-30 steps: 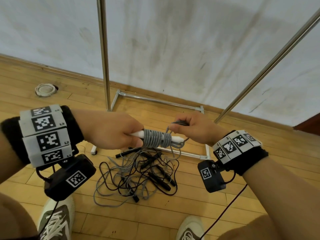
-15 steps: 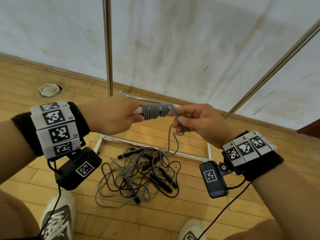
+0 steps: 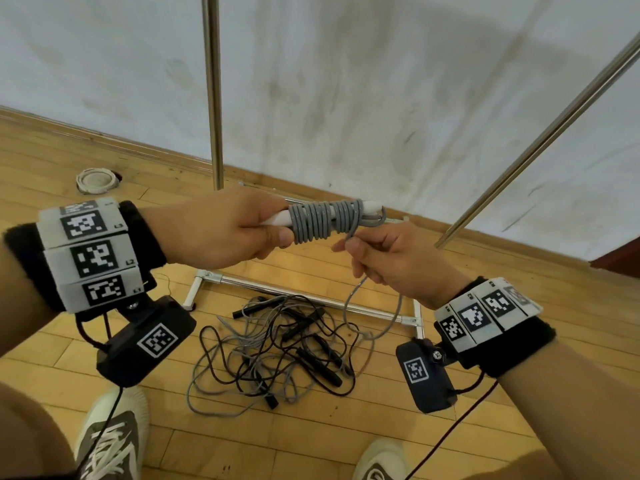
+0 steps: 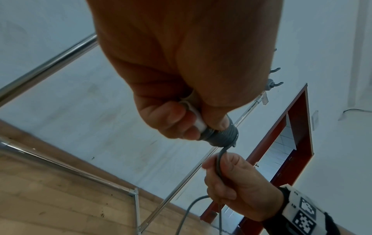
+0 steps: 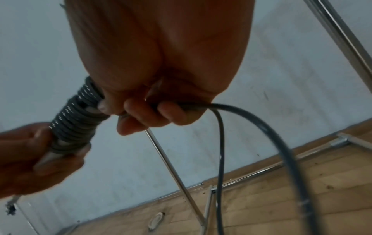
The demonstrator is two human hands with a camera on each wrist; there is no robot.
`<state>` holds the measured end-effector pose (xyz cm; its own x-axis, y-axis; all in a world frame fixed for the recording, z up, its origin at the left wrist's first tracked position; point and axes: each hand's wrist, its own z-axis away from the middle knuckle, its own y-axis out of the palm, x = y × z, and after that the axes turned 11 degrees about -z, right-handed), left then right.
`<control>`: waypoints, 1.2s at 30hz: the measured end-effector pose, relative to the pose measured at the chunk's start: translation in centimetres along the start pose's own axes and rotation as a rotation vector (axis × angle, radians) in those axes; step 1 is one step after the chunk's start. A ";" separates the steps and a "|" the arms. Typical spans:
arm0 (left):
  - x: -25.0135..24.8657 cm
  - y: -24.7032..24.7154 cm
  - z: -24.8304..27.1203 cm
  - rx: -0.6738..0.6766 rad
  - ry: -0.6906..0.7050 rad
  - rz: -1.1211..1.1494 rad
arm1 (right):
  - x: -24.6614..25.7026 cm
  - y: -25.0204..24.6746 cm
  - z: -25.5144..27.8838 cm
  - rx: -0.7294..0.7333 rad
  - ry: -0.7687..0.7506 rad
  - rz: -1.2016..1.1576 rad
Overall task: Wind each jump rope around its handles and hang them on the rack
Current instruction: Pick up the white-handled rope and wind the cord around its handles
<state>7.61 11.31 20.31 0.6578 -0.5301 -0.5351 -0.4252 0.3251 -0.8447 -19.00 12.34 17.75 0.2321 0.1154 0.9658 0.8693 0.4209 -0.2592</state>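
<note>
Since a moment ago both hands rose; left hand (image 3: 221, 230) steadies the white handles (image 3: 277, 221), right hand (image 3: 391, 258) pinches grey braided rope (image 3: 320, 220) taut below them for winding.

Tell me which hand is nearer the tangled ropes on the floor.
Right. The right hand hangs lower, above the pile's right side, pinching the grey cord. The left hand grips the white handles higher up, above the tangled ropes.
</note>
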 end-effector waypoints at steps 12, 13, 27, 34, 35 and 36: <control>-0.4 1.0 0.2 0.255 0.077 -0.047 | -1.9 -1.4 -0.3 0.136 -0.149 0.549; -0.4 1.1 0.2 0.271 0.078 -0.065 | -2.2 -1.5 -0.4 0.146 -0.118 0.593; -0.2 2.6 -1.1 0.332 -0.090 -0.454 | -0.7 -0.6 -0.8 0.000 0.193 0.111; -0.3 2.5 -1.4 0.186 -0.168 -0.484 | 0.8 0.2 -0.5 -0.002 0.215 -0.136; -0.2 2.4 -1.4 0.155 -0.176 -0.473 | 0.8 0.3 -0.4 -0.001 0.210 -0.178; -0.2 2.2 -1.5 0.125 -0.187 -0.460 | 0.8 0.3 -0.4 -0.007 0.196 -0.212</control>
<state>5.65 10.97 18.52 0.8639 -0.4952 -0.0912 0.0045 0.1888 -0.9820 -18.34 12.25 18.46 0.1243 -0.1504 0.9808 0.9102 0.4108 -0.0523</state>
